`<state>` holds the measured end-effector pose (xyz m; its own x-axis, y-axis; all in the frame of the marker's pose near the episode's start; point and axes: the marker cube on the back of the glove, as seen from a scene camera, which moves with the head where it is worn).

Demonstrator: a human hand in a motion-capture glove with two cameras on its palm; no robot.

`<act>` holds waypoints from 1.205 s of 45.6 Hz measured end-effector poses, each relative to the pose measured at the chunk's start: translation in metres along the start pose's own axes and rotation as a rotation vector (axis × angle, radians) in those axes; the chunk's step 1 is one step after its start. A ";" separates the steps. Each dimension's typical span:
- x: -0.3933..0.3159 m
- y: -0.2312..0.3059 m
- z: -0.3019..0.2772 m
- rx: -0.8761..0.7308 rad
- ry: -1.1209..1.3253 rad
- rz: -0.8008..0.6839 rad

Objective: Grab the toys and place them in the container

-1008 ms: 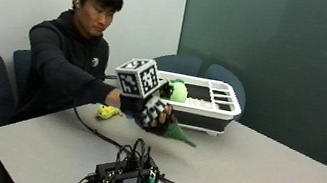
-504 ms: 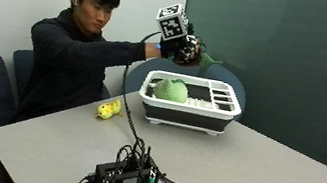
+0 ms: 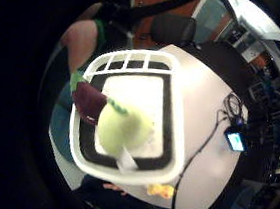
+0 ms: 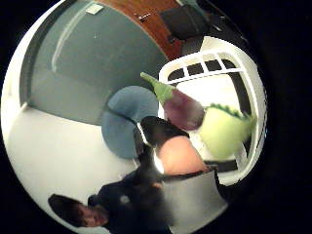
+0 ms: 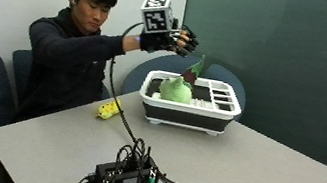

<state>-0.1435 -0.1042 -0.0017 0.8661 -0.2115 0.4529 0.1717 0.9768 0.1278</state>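
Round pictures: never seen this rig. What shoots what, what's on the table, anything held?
There is no robot. A person works with a gloved right hand. The two round pictures come from wide-angle cameras on that palm, looking down. The ordinary picture is from a camera across the table.

On the table are a white and black container, a yellow toy beside it, and a box with cables. A green toy lies in the container. A purple eggplant toy is over it, apart from the hand. The hand is raised above with relaxed fingers and holds nothing.
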 end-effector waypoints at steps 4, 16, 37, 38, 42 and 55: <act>0.023 0.041 -0.026 0.005 -0.027 -0.058; 0.125 0.168 0.008 -0.337 0.194 -0.110; 0.173 0.227 0.121 -0.417 0.319 -0.170; 0.172 0.225 0.123 -0.401 0.305 -0.173; 0.168 0.219 0.124 -0.365 0.246 -0.164; 0.103 0.128 0.005 -0.032 0.045 -0.178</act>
<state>-0.0346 -0.0008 0.0652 0.8410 -0.3798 0.3853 0.3379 0.9249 0.1742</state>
